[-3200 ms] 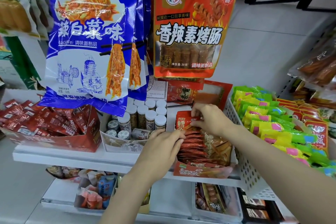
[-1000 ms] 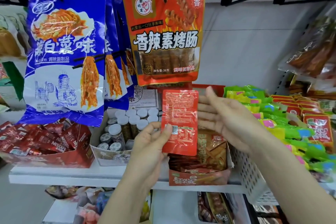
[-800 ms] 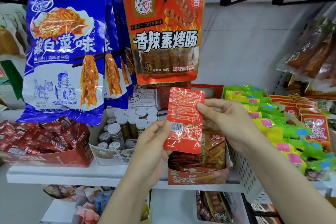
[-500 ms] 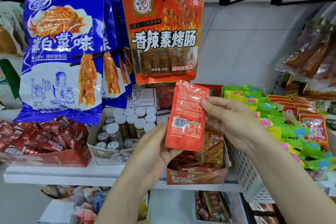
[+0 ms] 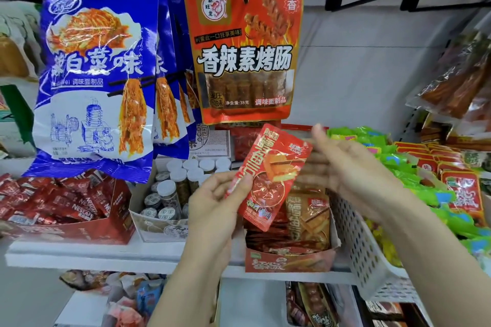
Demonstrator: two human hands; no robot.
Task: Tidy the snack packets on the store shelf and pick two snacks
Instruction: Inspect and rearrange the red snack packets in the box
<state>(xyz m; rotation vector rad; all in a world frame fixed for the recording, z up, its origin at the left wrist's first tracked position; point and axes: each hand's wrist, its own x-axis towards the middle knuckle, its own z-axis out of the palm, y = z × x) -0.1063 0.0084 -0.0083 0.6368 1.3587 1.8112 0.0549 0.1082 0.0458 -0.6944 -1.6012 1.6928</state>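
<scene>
My left hand pinches the left edge of a small red snack packet, held up in front of the shelf with its printed front toward me and tilted to the right. My right hand is beside the packet's right edge with fingers straight and spread; whether it touches the packet I cannot tell. Below them stands a red display box with several more of the same packets in it.
Blue bags and an orange-red bag hang from hooks above. On the shelf are a red box of coffee sachets, a box of small jars and a white perforated basket of green and yellow snacks.
The packet was lifted out of the display box and has been turned from its barcode back to its printed front. My right hand has let go of its edge and opened.
</scene>
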